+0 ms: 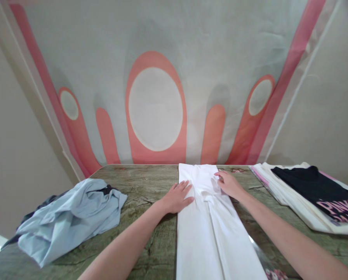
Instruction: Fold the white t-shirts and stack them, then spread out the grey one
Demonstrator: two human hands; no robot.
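Note:
A pair of white pants [201, 229] lies lengthwise on the table, its waist end toward the far edge and its legs running toward me and out of the frame. The fabric is bunched and wrinkled below the waist. My left hand [177, 197] rests flat on the left side of the pants, fingers stretched out. At the right edge, near the waist, my right hand [228, 184] has its fingers bent together on the white fabric, pinching it.
A wood-patterned table [150, 182] carries everything. Crumpled light blue clothing [75, 217] lies over dark fabric at the left. Folded garments are stacked at the right, topped by a black shirt [310, 184] with pink lettering. Behind stands a backdrop [156, 155] with pink shapes.

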